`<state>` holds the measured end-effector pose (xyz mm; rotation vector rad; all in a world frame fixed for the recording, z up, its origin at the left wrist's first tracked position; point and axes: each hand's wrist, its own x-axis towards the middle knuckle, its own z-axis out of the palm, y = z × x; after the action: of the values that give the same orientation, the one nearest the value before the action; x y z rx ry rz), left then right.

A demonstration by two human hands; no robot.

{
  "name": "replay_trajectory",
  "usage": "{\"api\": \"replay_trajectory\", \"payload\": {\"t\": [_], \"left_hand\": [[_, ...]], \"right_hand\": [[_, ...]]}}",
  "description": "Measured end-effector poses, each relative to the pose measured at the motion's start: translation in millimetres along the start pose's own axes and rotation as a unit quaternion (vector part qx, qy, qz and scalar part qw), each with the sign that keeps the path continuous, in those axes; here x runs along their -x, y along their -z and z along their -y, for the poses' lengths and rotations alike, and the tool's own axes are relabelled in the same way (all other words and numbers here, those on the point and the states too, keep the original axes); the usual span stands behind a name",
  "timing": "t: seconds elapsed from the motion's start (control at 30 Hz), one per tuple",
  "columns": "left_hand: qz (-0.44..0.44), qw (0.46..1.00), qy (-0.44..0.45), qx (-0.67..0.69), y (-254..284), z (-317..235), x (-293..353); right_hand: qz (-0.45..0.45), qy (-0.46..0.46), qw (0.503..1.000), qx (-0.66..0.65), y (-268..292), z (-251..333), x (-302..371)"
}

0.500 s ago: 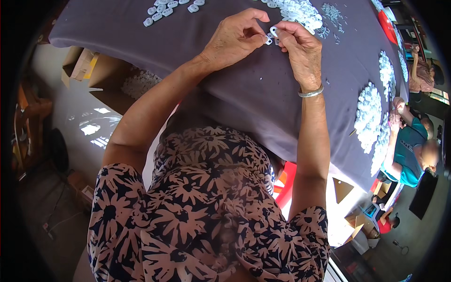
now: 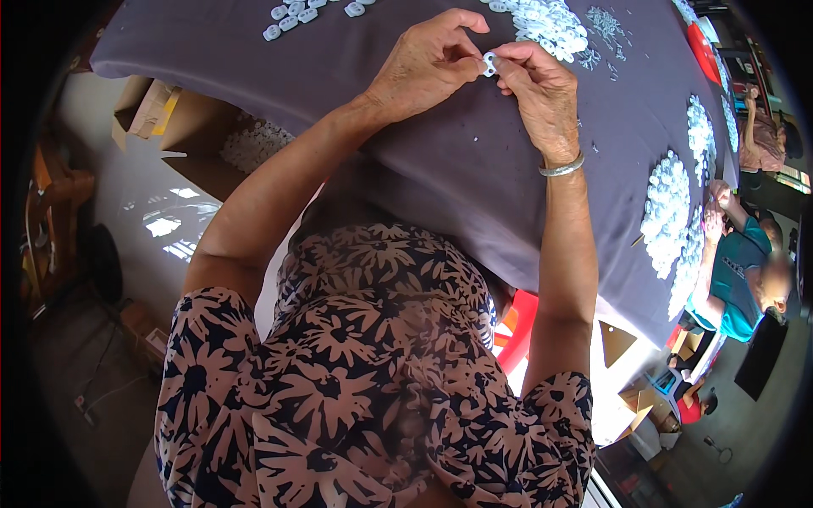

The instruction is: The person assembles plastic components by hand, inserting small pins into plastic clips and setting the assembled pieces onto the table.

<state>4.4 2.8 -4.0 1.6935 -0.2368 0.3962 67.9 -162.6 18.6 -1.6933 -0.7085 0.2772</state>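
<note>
Between my fingertips is a small white plastic piece (image 2: 489,64) with dark holes in it. My left hand (image 2: 430,68) pinches its left side with thumb and index finger. From the other side, my right hand (image 2: 540,89) grips it between thumb and fingers, a bracelet on that wrist. Both hands are above the dark cloth of the table (image 2: 406,169). Just beyond my right hand lies a heap of white plastic pieces (image 2: 546,30), with a scatter of small metal screws or pins (image 2: 608,30) to its right.
More white pieces (image 2: 296,13) lie at the far left. Larger piles (image 2: 667,207) spread along the right side, where a co-worker in a teal shirt (image 2: 730,284) sits. An open cardboard box (image 2: 199,140) holding white pieces stands below the table's left edge.
Two white parts, seen slightly apart at my fingertips before, now show as one piece between both hands. My hands have come a little closer together.
</note>
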Motion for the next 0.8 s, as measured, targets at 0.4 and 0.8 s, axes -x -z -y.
{"api": "replay_trajectory", "payload": {"t": [0.4,0.8], "left_hand": [[0.010,0.988,0.089,0.124,4.0,1.1,-0.7],[0.045,0.968,0.170,0.181,7.6,-17.9,-6.7]], "right_hand": [[0.010,0.080,0.994,0.073,-0.6,-2.8,1.6],[-0.038,0.182,0.966,0.178,-1.9,8.1,4.1]]}}
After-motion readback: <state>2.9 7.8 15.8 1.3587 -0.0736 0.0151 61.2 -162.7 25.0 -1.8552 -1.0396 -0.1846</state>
